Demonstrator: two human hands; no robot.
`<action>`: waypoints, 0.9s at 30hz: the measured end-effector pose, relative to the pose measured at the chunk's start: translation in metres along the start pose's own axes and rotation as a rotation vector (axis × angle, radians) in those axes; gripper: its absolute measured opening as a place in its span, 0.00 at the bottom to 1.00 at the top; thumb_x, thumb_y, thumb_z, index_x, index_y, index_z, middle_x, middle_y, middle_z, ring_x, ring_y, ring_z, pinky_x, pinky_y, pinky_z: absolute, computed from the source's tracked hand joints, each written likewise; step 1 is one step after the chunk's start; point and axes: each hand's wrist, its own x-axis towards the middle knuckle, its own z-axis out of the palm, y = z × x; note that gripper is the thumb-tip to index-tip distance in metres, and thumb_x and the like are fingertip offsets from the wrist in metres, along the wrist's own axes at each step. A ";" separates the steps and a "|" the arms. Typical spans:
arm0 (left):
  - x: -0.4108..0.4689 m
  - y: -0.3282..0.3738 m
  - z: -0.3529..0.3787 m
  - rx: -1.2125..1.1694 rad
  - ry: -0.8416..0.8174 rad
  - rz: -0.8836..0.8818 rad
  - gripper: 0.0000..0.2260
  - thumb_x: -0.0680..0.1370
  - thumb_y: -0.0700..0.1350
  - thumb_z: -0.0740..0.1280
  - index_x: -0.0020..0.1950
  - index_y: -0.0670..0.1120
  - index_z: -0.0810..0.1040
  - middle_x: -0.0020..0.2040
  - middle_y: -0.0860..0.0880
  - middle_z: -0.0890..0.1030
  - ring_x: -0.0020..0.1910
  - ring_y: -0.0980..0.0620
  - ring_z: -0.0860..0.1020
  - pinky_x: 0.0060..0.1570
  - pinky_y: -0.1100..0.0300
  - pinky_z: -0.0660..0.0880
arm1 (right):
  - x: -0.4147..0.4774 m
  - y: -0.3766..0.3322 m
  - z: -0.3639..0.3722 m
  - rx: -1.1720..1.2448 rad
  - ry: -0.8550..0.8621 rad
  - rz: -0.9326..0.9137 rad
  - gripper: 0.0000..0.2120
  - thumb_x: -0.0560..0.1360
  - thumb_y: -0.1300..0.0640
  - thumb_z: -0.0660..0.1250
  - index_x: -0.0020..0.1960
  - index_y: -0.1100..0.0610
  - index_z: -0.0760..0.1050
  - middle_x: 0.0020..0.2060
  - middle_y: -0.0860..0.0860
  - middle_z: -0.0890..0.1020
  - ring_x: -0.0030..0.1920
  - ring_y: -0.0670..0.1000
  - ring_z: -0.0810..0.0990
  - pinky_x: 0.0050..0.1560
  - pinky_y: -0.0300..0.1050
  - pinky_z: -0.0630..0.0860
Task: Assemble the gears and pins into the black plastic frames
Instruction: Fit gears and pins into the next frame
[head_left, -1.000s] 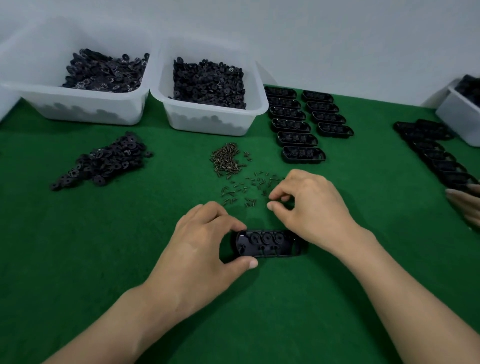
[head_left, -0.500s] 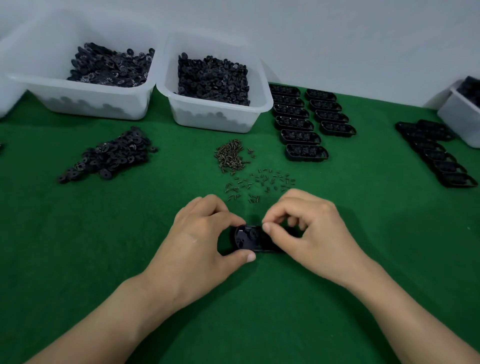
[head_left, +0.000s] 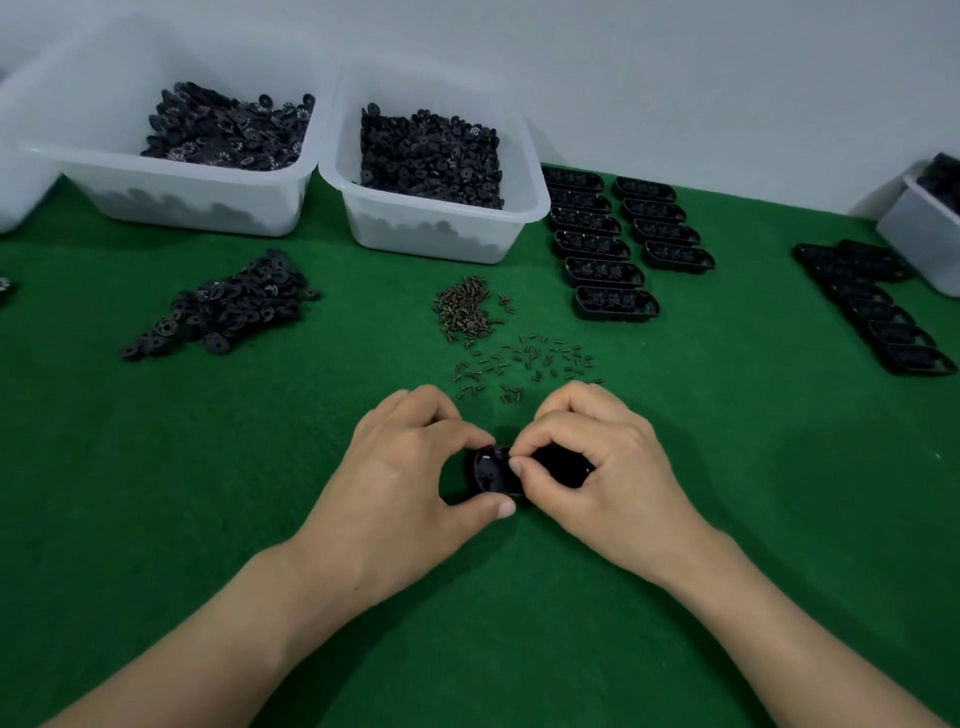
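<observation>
Nearest to the camera, both hands are meeting over one black frame (head_left: 491, 470) that is lying on the green surface (head_left: 208, 493). The left hand (head_left: 395, 483) is gripping the left end of the frame, its fingers (head_left: 493, 506) clamped on the edges. The right hand (head_left: 597, 478) is covering the right end, with thumb and forefinger tips pressing together just over the frame; I cannot tell whether they are pinching something. Just behind the hands, loose pins (head_left: 524, 364) are lying scattered, and a denser heap of pins (head_left: 465, 309) is sitting beyond them. Further left, a pile of gears (head_left: 234, 306) is resting on the cloth. To the right, two rows of frames (head_left: 613, 249) are lying side by side, and another row (head_left: 878, 312) is stretching toward the right edge. At the back, two white tubs (head_left: 182, 197) (head_left: 431, 228) are holding more gears.
</observation>
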 end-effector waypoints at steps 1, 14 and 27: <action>0.000 0.000 0.000 0.001 -0.002 0.000 0.21 0.64 0.58 0.72 0.53 0.50 0.80 0.44 0.55 0.72 0.47 0.56 0.70 0.54 0.62 0.65 | 0.001 -0.001 0.000 -0.007 -0.005 0.004 0.01 0.68 0.57 0.70 0.37 0.54 0.79 0.37 0.46 0.75 0.41 0.48 0.74 0.42 0.41 0.72; 0.001 0.001 0.000 0.000 -0.006 -0.010 0.21 0.64 0.59 0.70 0.52 0.50 0.80 0.44 0.56 0.72 0.47 0.56 0.70 0.54 0.62 0.65 | 0.006 -0.006 -0.005 -0.066 -0.087 0.063 0.03 0.67 0.58 0.71 0.36 0.53 0.78 0.37 0.46 0.75 0.41 0.47 0.73 0.43 0.43 0.71; 0.001 0.000 -0.001 -0.012 -0.011 -0.005 0.22 0.64 0.59 0.70 0.54 0.51 0.79 0.45 0.57 0.71 0.47 0.58 0.68 0.54 0.65 0.62 | 0.028 0.015 -0.023 -0.012 0.011 0.153 0.07 0.70 0.62 0.71 0.41 0.50 0.82 0.33 0.39 0.75 0.34 0.37 0.72 0.36 0.27 0.65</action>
